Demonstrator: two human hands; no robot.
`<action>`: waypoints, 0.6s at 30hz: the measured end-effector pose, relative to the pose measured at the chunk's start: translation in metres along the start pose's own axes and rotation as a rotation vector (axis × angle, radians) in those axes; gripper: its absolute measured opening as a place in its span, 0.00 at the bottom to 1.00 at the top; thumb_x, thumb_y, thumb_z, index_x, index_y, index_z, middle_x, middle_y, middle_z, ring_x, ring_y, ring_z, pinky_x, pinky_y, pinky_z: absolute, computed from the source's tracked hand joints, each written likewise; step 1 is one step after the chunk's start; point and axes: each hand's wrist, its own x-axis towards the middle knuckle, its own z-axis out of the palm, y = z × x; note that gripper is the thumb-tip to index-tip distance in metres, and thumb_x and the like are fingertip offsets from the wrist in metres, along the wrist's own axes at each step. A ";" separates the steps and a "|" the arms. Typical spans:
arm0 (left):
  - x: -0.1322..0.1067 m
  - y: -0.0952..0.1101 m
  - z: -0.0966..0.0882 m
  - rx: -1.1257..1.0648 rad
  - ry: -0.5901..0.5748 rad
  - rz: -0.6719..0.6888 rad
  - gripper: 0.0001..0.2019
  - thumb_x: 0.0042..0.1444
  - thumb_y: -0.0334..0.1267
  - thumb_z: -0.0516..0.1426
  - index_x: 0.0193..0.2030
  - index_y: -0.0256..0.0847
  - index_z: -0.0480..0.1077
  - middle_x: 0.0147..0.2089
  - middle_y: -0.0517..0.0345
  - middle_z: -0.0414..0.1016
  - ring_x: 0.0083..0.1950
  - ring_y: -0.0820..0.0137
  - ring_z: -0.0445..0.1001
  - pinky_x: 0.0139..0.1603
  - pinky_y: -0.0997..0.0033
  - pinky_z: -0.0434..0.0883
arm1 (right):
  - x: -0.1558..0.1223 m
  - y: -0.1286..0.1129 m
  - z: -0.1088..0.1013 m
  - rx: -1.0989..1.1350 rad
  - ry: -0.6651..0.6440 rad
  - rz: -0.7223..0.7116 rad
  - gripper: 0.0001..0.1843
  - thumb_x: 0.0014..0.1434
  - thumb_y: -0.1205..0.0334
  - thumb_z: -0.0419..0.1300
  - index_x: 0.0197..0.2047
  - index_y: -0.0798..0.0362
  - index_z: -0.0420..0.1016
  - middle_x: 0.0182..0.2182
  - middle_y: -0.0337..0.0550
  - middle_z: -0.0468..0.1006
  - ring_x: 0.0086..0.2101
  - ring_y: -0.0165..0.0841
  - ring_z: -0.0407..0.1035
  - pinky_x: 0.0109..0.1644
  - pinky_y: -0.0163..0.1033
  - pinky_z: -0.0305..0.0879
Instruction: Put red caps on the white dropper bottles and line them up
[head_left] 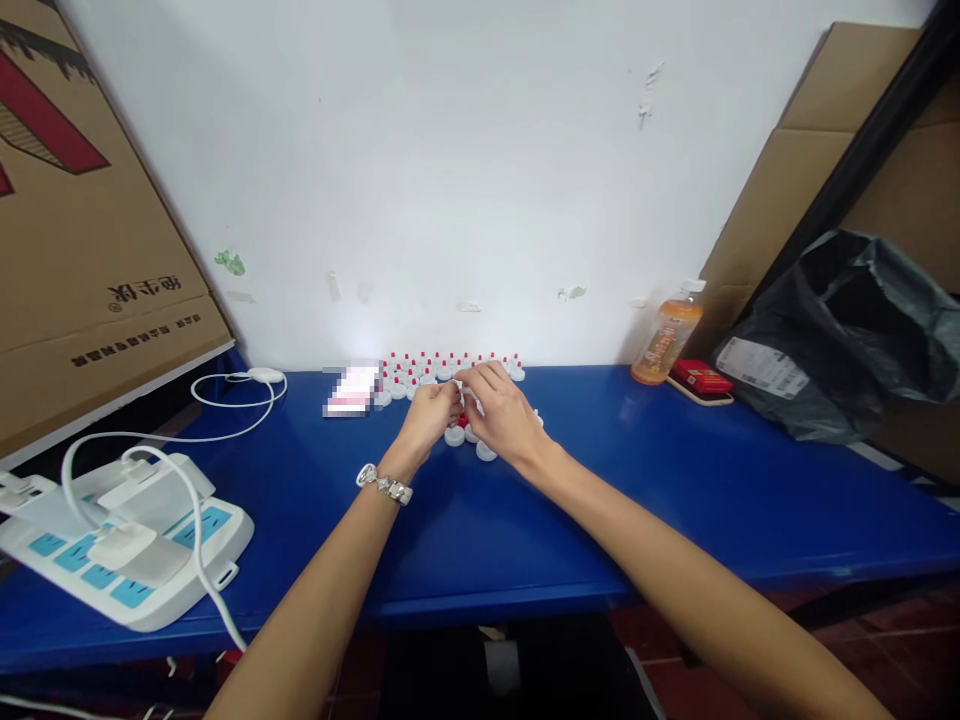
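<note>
My left hand (433, 416), with a silver watch (384, 484) on the wrist, has its fingers closed in a pinch. Close against it, my right hand (504, 408) curls its thumb and fingers inward. Whatever the fingertips hold is too small and hidden to make out. Behind the hands, white round caps with red tips (399, 389) stand in rows by the wall. Below the fingers lie several white caps (487, 451) that show no red tip. Small red tips (463, 420) sit among them, partly covered by my right hand.
A phone with a blurred screen (354, 389) lies left of the rows. A white power strip (142, 560) with plugs and cables fills the near left. At the right are an orange drink bottle (667, 335), a red box (700, 377) and a dark plastic bag (832, 340).
</note>
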 end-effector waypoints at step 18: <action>-0.004 0.021 -0.023 -0.211 -0.050 -0.111 0.19 0.58 0.41 0.53 0.21 0.44 0.48 0.19 0.69 0.47 0.20 0.77 0.52 0.24 0.74 0.59 | -0.010 0.025 -0.018 -0.003 0.052 0.176 0.22 0.53 0.80 0.51 0.47 0.54 0.75 0.42 0.51 0.76 0.48 0.43 0.65 0.52 0.49 0.68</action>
